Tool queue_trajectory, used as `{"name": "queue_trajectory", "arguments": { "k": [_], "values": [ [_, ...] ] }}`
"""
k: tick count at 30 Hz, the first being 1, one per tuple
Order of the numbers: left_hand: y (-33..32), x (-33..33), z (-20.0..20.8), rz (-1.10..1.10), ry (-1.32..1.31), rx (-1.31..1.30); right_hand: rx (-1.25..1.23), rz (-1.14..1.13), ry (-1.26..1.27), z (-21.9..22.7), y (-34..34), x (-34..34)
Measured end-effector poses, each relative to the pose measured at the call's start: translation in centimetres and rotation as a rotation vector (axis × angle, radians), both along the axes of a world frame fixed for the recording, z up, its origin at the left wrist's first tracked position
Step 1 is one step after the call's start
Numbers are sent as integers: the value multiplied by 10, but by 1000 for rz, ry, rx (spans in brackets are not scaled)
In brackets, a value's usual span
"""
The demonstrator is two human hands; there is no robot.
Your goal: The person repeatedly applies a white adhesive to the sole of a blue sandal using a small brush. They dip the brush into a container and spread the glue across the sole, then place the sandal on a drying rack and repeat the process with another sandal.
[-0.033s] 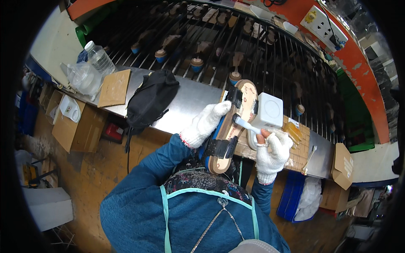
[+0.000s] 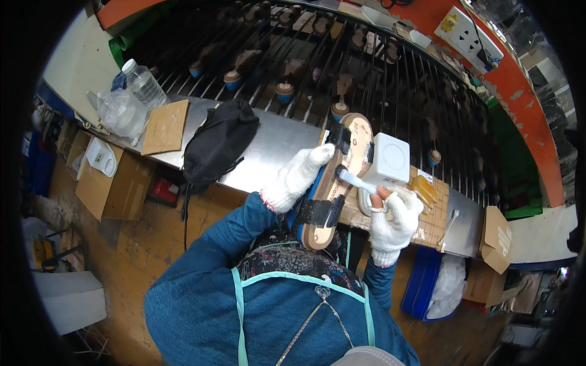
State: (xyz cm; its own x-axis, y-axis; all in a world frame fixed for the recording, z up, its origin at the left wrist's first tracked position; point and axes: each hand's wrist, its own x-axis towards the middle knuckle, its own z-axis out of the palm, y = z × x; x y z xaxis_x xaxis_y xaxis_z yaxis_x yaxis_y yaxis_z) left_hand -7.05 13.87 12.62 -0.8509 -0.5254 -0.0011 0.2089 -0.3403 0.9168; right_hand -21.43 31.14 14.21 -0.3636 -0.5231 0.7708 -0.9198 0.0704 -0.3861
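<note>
A sandal under construction is held bottom up on a blue last, its pale insole board facing me and black straps folded over the edges. My left hand, in a white knit glove, is closed around its left side. My right hand, gloved with bare fingertips showing, pinches a brush with a pale handle. The brush's dark bristles rest against the middle of the sole. Just right of the sandal stands a white plastic container, partly behind the brush and right hand.
Behind the metal bench edge lies a rack of dark rods carrying several lasted shoes. A black bag, cardboard piece and water bottle lie left. Amber blocks and a white stick lie right.
The sandal has shifted very slightly away from me. Both hands keep their grip, and the brush stays on the sole.
</note>
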Motion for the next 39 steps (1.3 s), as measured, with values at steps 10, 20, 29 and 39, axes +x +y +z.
{"name": "queue_trajectory", "arguments": {
  "k": [10, 20, 29, 39],
  "values": [
    [-3, -15, 22, 100, -19, 32, -10, 32, -60, -8, 7, 6],
    [-20, -24, 19, 151, 1, -35, 31, 42, -121, -12, 16, 21],
    [-22, -22, 23, 122, 65, 19, -3, 173, -63, 3, 15, 10],
    [-33, 4, -4, 272, 53, 41, 150, 127, -154, -5, 4, 29]
  ]
}}
